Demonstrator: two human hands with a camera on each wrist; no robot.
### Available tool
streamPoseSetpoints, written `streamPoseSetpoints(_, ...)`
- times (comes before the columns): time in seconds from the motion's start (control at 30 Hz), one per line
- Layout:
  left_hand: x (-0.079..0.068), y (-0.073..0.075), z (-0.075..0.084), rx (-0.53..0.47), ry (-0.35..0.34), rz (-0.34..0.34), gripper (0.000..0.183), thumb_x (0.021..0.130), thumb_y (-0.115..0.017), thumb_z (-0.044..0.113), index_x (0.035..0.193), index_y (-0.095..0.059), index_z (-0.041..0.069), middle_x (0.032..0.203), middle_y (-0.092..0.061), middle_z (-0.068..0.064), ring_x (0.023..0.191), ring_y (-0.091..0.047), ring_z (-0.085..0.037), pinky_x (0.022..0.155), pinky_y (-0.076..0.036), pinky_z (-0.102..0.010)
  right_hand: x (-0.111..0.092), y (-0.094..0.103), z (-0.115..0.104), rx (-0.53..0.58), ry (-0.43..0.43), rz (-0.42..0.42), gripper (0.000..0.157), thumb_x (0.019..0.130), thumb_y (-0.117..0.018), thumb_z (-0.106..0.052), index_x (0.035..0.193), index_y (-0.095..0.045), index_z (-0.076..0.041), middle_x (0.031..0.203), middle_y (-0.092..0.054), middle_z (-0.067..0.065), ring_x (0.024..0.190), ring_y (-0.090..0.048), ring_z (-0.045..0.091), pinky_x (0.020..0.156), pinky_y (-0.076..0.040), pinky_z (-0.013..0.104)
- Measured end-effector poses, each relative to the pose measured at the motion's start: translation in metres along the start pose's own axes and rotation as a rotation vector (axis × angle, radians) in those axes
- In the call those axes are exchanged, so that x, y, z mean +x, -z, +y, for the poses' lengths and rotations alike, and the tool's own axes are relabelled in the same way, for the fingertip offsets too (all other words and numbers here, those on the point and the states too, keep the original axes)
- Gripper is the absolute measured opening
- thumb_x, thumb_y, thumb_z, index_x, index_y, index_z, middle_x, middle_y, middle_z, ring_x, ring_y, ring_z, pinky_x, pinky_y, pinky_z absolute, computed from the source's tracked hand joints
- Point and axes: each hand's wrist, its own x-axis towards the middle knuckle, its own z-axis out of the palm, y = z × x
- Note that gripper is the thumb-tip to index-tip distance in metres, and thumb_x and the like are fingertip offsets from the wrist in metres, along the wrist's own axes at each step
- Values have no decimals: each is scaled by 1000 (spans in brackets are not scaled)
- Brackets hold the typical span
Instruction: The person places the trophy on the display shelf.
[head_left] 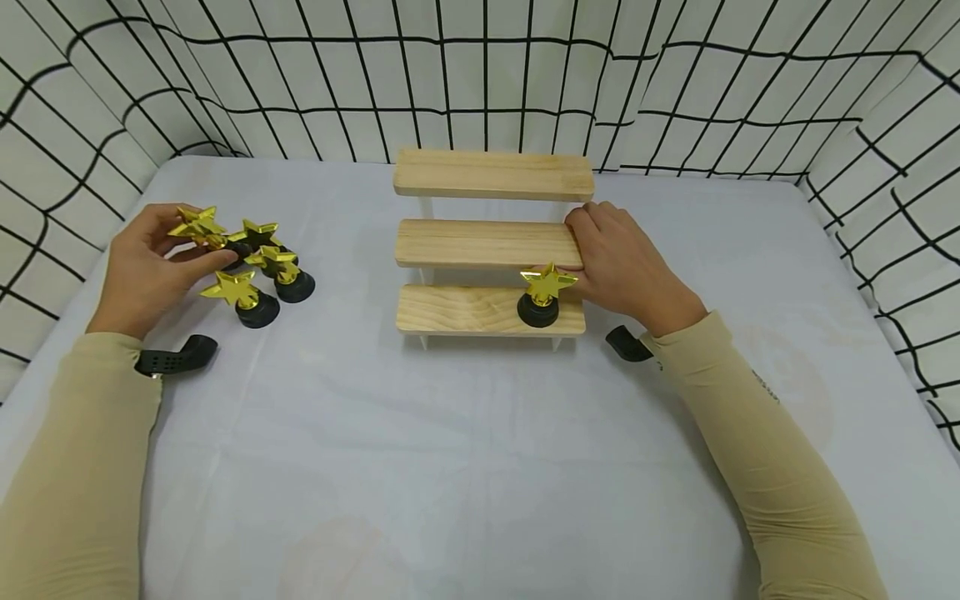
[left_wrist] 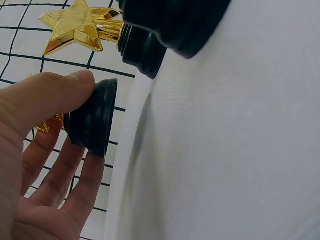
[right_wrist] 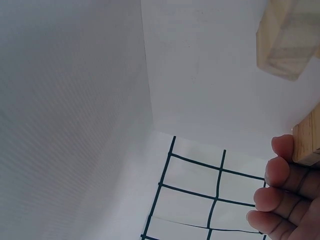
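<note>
My left hand (head_left: pixel 161 254) pinches a gold star trophy (head_left: pixel 197 225) at the left. In the left wrist view, the thumb and fingers are on its black base (left_wrist: pixel 92 120), which is tilted off the cloth. Close by stand several more star trophies (head_left: pixel 258 310) with gold stars and black bases. My right hand (head_left: pixel 618 258) grips the right end of the middle board of a three-tier wooden display stand (head_left: pixel 480 243), its fingers at the back edge. One star trophy (head_left: pixel 540 310) stands on the right part of the lowest board, near the right thumb, which is partly hidden.
A white cloth (head_left: pixel 450 467) covers the table. Black wire grid panels (head_left: pixel 487 108) rise along the back and both sides. The stand's clear supports (head_left: pixel 425 342) show under its boards. A black wrist-camera mount (head_left: pixel 180 357) juts from the left sleeve.
</note>
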Motion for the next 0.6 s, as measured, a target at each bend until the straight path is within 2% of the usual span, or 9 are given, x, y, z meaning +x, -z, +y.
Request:
streamPoseSetpoints(0.37,2,-1,8,-34,-32,28,58,87,-82,9,136,-57,25,119,-57,23,108,-58,5,88,-48,5,-3,1,2,4,-18,-10,62,86,-79,-51,110,-54,1,97,-60,16,85,-51,33,74,-46,44)
streamPoseSetpoints(0.6,1,1,13,-56,-55,44,59,87,-81,5,137,-57,24,120,-57,21,110,-58,3,88,-49,5,-1,-2,2,7,7,14,65,87,-77,-55,110,-55,2,94,-59,15,83,-50,32,72,-45,43)
